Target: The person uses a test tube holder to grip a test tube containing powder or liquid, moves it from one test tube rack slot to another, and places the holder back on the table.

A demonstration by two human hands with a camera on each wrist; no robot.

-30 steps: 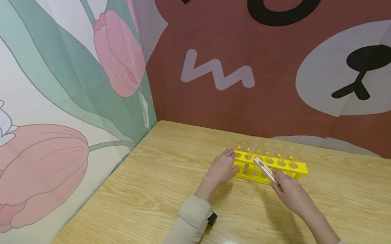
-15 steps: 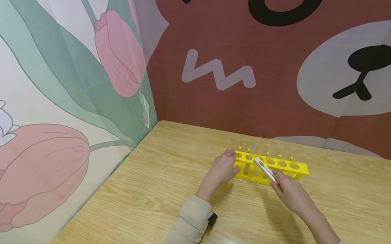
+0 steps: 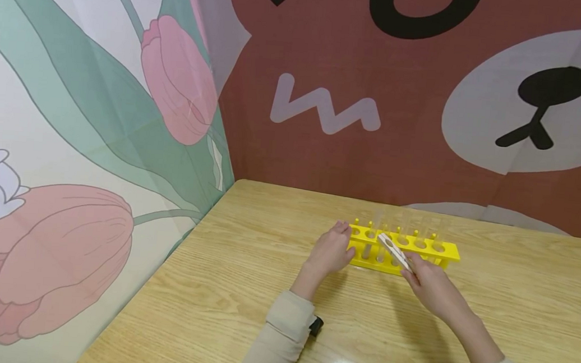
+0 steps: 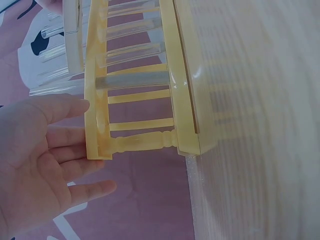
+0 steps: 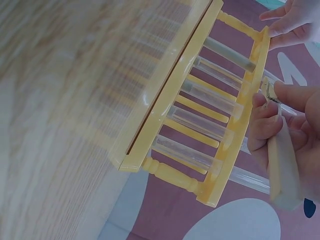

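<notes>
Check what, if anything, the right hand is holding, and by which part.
The right hand holds a wooden clamp, pinched around its spring.

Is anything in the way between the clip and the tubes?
Nothing visible. The clip, in the right hand, is close to the tubes rising from the rack; the left hand is off at the rack's end.

A yellow rack (image 3: 412, 247) with clear tubes (image 5: 204, 99) stands at the left hand (image 3: 330, 250); the right hand (image 3: 434, 284) holds a cream clip (image 5: 284, 162) above a tan wood-grained table (image 3: 212, 288), a reddish-brown bear-print backdrop (image 3: 403, 155) beyond.
</notes>
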